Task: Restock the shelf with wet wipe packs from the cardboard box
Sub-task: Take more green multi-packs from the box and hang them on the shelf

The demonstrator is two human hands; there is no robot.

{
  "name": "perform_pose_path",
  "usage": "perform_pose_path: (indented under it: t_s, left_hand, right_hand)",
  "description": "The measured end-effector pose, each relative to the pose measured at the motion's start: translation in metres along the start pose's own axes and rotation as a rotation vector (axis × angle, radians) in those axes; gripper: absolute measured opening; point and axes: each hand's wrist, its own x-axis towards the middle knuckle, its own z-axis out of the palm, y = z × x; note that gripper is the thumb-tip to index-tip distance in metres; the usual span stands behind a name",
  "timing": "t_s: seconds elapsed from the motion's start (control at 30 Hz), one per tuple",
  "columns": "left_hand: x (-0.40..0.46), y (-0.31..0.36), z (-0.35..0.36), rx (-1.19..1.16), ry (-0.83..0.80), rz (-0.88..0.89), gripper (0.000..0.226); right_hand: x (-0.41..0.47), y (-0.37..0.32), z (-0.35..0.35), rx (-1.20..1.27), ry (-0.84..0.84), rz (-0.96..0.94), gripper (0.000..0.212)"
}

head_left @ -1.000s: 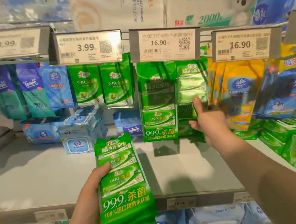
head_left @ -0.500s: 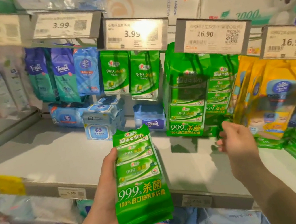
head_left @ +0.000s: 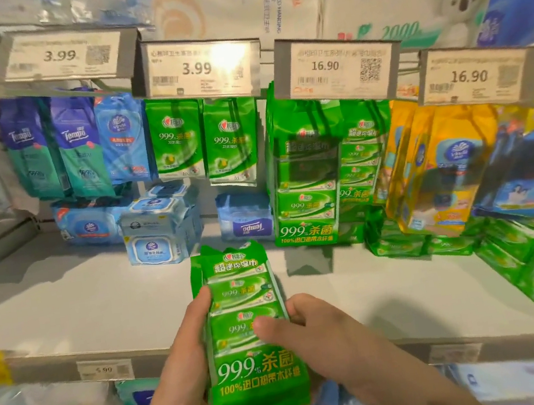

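Mid-restock here. The left hand (head_left: 181,381) holds a small stack of green wet wipe packs (head_left: 249,340) upright in front of the shelf (head_left: 67,312), fingers wrapped around the left edge. The right hand (head_left: 317,337) is on the stack too — thumb across the front, other fingers tucked behind the right edge, so it looks like it's pinching off the front pack to peel it away. That's my read, not something plainly shown.

Next move, I'd guess: lift that one pack up and thread its top hole onto the peg where the matching hanging green multipacks (head_left: 305,189) sit, under the 16.90 price tag (head_left: 337,68). It needs a bit of aim, since the tag hides the peg tip.

No cardboard box in view, so I can't say how many are left.

Readable stuff: the pack front says "999" with Chinese text and "100%" on the bottom line. The tags read 3.99, 3.99, 16.90, 16.90. Blue Tempo packs (head_left: 77,151) hang on the left, and an upside-down Tempo pack (head_left: 247,219) lies on the shelf. A tissue bale up top shows "2000" and a koala — the rest is too blurry.
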Motion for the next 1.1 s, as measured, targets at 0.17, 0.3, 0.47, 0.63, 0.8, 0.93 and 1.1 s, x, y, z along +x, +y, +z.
perform_pose_path:
  t_s: [0.17, 0.3, 0.47, 0.63, 0.8, 0.93, 1.1]
  left_hand:
    - [0.008, 0.004, -0.012, 0.097, 0.097, 0.123, 0.062]
    - [0.014, 0.009, -0.018, 0.198, 0.135, 0.167, 0.066]
    - [0.028, 0.013, -0.023, 0.256, 0.143, 0.186, 0.043]
    - [0.035, 0.016, -0.028, 0.362, 0.106, 0.238, 0.037]
    - [0.052, 0.014, -0.042, 0.409, 0.114, 0.229, 0.046]
    - [0.058, 0.014, -0.044, 0.420, 0.142, 0.229, 0.045]
    - [0.058, 0.015, -0.036, 0.435, 0.155, 0.245, 0.044]
  right_hand:
    - [-0.009, 0.006, -0.021, 0.144, -0.014, -0.054, 0.035]
    - [-0.015, 0.021, -0.039, 0.216, 0.033, -0.183, 0.031]
    - [-0.031, 0.039, -0.069, 0.156, 0.178, -0.408, 0.064]
    - [-0.042, 0.048, -0.092, 0.186, 0.570, -0.594, 0.056]
    - [-0.043, 0.039, -0.114, 0.214, 0.769, -0.656, 0.031]
    - [-0.044, 0.033, -0.126, 0.288, 0.831, -0.726, 0.033]
    - [-0.038, 0.023, -0.134, 0.378, 0.838, -0.754, 0.032]
